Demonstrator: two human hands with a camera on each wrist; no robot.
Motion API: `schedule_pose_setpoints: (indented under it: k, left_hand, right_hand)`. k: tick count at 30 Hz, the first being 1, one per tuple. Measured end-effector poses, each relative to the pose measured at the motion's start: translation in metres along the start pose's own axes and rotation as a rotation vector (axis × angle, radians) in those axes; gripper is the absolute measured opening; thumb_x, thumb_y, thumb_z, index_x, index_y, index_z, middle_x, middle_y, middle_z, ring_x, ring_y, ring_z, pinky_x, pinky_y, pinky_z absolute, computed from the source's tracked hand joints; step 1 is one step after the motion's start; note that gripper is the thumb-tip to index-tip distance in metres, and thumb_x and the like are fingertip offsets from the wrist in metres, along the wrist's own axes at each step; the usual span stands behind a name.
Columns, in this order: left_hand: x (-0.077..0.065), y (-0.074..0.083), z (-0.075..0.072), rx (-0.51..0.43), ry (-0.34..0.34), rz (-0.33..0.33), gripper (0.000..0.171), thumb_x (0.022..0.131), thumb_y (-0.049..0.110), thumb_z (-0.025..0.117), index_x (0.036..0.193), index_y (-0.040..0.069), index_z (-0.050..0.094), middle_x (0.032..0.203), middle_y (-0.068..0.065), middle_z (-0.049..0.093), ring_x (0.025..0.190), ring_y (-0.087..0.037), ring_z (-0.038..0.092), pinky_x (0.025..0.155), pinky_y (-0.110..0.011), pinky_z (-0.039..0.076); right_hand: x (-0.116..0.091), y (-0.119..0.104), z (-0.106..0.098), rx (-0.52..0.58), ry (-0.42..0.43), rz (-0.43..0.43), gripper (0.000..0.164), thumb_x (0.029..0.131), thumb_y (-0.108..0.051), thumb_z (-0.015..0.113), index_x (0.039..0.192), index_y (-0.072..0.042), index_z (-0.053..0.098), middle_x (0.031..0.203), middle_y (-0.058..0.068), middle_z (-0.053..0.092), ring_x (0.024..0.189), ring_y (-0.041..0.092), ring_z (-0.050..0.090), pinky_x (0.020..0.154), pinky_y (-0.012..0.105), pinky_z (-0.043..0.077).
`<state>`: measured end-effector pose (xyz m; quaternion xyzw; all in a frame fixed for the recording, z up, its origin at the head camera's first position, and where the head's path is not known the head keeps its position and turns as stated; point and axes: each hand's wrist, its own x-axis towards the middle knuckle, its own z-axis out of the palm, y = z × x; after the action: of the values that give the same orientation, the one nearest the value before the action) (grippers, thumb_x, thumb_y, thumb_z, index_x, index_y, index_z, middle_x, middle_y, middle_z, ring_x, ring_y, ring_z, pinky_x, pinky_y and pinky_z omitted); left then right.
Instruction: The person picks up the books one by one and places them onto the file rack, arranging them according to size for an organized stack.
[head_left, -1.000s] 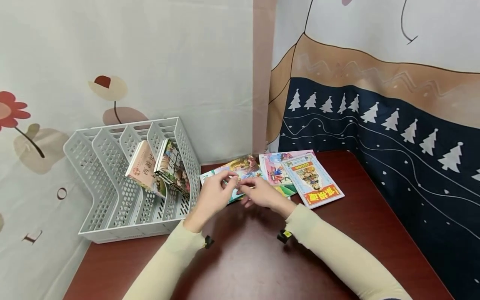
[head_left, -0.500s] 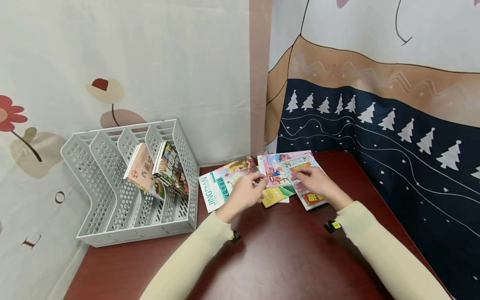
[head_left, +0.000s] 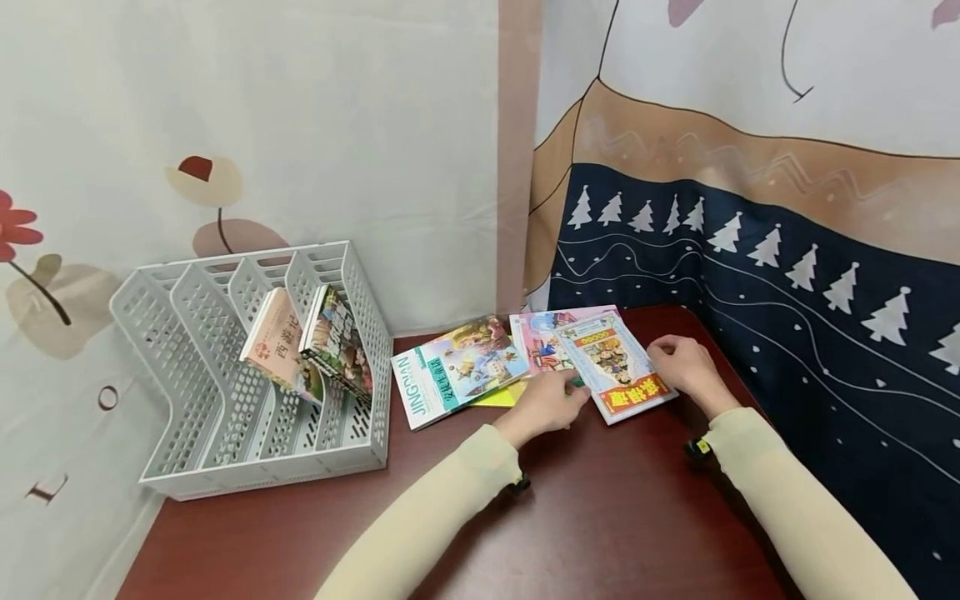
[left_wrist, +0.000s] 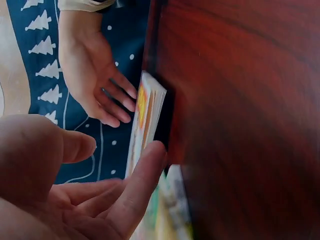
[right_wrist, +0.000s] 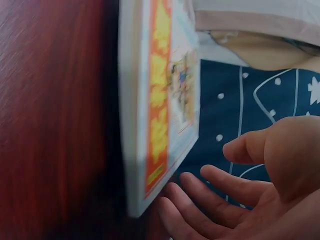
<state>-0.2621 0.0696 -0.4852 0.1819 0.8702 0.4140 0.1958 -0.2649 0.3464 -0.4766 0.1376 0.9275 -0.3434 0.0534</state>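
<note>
A light-blue comic book with red and yellow lettering lies at the right of the group of books, overlapping a pink book. My right hand is at its right edge; in the right wrist view the fingertips are right beside the cover's edge and the thumb is spread away. At the book's left side, my left hand reaches in over a yellow book, partly hiding it. The left wrist view has the left index finger close to the comic's page edges, thumb apart.
A white-and-teal book lies left of the pink one. On the left stands a grey slotted file rack holding a peach book and dark-covered books. Fabric curtains border the reddish-brown table at the back and right.
My hands, close together over the books a second ago, have separated and moved right. The right hand passed over the comic to its right edge; the left came to its left side.
</note>
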Motion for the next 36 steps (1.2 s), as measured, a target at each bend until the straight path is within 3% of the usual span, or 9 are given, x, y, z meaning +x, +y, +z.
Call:
schedule_pose_setpoints:
  k: [2,7,12,16,22,29,36]
  left_hand:
    - [0.002,0.001,0.006,-0.023,-0.019,-0.039,0.065,0.115,0.04,0.06,0.17,0.011,0.043,0.112,-0.006,0.079,0.067,-0.02,0.076,0.066,-0.031,0.06]
    - [0.01,0.002,0.017,-0.099,-0.035,-0.091,0.072,0.115,0.038,0.061,0.173,0.007,0.033,0.088,-0.005,0.076,0.068,-0.019,0.076,0.066,-0.033,0.064]
    - [0.017,0.004,0.025,-0.173,0.005,-0.133,0.068,0.115,0.034,0.061,0.171,0.003,0.036,0.08,-0.006,0.077,0.069,-0.023,0.08,0.071,-0.031,0.064]
    - [0.023,0.005,0.027,-0.279,0.07,-0.172,0.065,0.114,0.032,0.063,0.167,-0.001,0.043,0.081,-0.009,0.076,0.066,-0.022,0.079,0.072,-0.035,0.066]
    - [0.028,0.007,0.021,-0.497,0.124,-0.162,0.058,0.109,0.019,0.071,0.159,-0.004,0.053,0.095,-0.012,0.081,0.069,-0.021,0.078,0.076,-0.043,0.07]
    - [0.024,0.004,0.008,-0.528,0.109,-0.162,0.063,0.106,0.021,0.077,0.16,0.0,0.053,0.095,-0.006,0.083,0.075,-0.023,0.082,0.08,-0.043,0.07]
    - [0.007,-0.005,-0.018,-0.578,0.107,-0.056,0.065,0.104,0.018,0.078,0.16,-0.003,0.053,0.106,-0.015,0.085,0.074,-0.022,0.081,0.086,-0.05,0.069]
  right_hand:
    - [0.001,0.004,0.001,-0.02,-0.015,0.009,0.054,0.114,-0.038,0.047,0.15,0.0,0.06,0.15,0.031,0.059,0.125,0.042,0.056,0.113,0.062,0.05]
    - [0.007,0.009,0.005,-0.03,-0.077,0.02,0.056,0.114,-0.038,0.049,0.151,0.003,0.058,0.145,0.031,0.058,0.119,0.04,0.056,0.104,0.055,0.052]
    - [0.011,0.014,0.007,-0.002,-0.125,0.054,0.06,0.114,-0.039,0.051,0.152,0.007,0.054,0.142,0.031,0.059,0.118,0.039,0.057,0.099,0.048,0.054]
    - [0.013,0.021,0.01,0.071,-0.168,0.088,0.063,0.116,-0.04,0.05,0.155,0.01,0.05,0.137,0.029,0.06,0.109,0.032,0.064,0.087,0.034,0.056]
    - [0.012,0.019,0.012,0.207,-0.211,0.039,0.063,0.119,-0.04,0.041,0.156,0.01,0.042,0.128,0.024,0.061,0.098,0.023,0.066,0.078,0.026,0.057]
    - [0.003,0.007,0.008,0.345,-0.179,-0.011,0.06,0.12,-0.041,0.04,0.156,0.007,0.04,0.116,0.015,0.066,0.085,0.015,0.07,0.073,0.027,0.062]
    - [-0.006,-0.014,0.013,0.494,-0.184,-0.068,0.056,0.12,-0.04,0.043,0.155,0.005,0.042,0.112,0.011,0.069,0.081,0.012,0.074,0.073,0.028,0.065]
